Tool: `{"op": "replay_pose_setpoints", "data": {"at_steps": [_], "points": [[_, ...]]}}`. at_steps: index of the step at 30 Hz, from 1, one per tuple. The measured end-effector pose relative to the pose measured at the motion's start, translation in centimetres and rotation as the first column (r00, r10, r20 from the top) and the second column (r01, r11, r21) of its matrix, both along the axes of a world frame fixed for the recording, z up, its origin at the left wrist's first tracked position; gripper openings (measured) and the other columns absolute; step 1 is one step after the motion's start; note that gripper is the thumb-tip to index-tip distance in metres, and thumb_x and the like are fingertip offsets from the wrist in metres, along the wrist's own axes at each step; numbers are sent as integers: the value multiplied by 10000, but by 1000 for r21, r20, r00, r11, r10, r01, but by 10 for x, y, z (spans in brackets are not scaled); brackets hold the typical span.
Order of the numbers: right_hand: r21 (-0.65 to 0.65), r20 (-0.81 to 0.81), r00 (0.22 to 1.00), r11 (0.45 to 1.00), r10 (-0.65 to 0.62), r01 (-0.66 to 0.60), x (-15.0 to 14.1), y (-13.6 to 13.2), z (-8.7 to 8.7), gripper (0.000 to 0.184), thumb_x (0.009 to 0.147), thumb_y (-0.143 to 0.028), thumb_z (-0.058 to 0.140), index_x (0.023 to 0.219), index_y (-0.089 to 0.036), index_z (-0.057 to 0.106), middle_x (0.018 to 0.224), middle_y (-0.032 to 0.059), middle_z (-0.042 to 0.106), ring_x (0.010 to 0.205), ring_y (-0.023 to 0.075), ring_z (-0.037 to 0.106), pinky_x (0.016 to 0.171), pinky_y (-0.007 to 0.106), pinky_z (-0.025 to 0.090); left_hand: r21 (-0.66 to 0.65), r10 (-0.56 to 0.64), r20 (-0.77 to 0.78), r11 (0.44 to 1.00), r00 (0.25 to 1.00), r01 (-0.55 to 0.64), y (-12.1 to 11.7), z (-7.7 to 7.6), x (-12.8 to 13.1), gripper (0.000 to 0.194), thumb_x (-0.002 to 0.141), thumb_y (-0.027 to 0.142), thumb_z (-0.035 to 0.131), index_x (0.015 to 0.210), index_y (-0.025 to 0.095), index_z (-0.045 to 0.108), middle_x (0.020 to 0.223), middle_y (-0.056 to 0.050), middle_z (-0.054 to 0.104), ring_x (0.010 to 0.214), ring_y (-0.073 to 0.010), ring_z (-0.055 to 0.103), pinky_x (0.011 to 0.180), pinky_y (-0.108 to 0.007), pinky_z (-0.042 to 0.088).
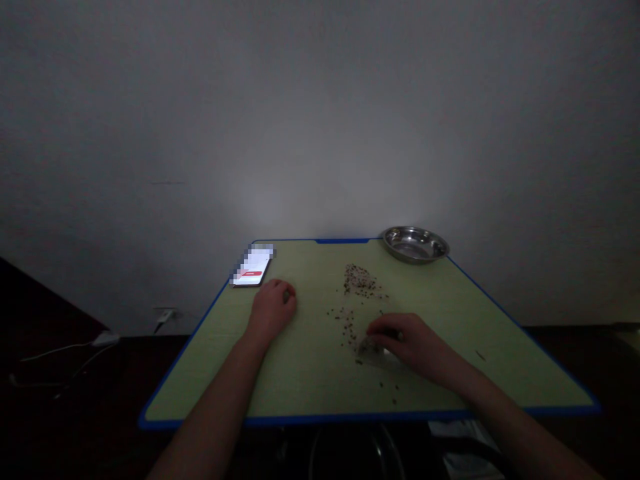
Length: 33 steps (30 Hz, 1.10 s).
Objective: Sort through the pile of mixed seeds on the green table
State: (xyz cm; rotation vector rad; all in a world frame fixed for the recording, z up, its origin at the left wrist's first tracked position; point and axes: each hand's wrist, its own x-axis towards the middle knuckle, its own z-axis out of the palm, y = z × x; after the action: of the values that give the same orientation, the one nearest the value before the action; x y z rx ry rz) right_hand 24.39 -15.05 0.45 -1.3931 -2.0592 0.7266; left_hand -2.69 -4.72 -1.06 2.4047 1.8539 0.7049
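Grains (357, 280) could scatter if the narrowed right hand (414, 341) sweeps sideways; left hand (271, 308) curls, both holds unclear.

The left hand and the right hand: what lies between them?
Small dark bits, scattered on the green tabletop, nearer the right hand than the left hand, in the head view.

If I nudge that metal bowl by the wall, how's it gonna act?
The bowl looks like thin, shiny metal, so probably stiff and light for its size. Its smooth surface may slide easily. Wide and shallow, it seems unlikely to tip.
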Motion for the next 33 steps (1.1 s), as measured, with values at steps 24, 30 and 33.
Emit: {"op": "replay_pose_setpoints", "data": {"at_steps": [24,30,33], "points": [[-37,-13,999,999,34,-35,0,-13,4,173,834,-213,539,873,-204,706,862,36,722,781,169,643,730,294,484,10,-12,-9,1000,1000,12,0,1,1,192,741,206,464,803,167,641,904,-85,610,898,-209,552,845,-338,426],[1,-16,999,999,-36,36,-7,-22,-8,180,826,-212,544,912,-198,701,911,56,718,840,188,643,780,317,478,20,-14,-2,1000,1000,15,0,0,1,190,741,205,467,801,161,642,894,-90,604,898,-209,555,847,-336,429],[34,-24,1000,999,-18,18,-17,-23,-7,180,825,-174,540,905,-201,700,902,45,718,835,171,641,781,300,476,15,-11,3,1000,1000,11,0,-1,1,193,738,204,469,806,158,643,898,-90,601,897,-209,554,848,-335,428]]}}
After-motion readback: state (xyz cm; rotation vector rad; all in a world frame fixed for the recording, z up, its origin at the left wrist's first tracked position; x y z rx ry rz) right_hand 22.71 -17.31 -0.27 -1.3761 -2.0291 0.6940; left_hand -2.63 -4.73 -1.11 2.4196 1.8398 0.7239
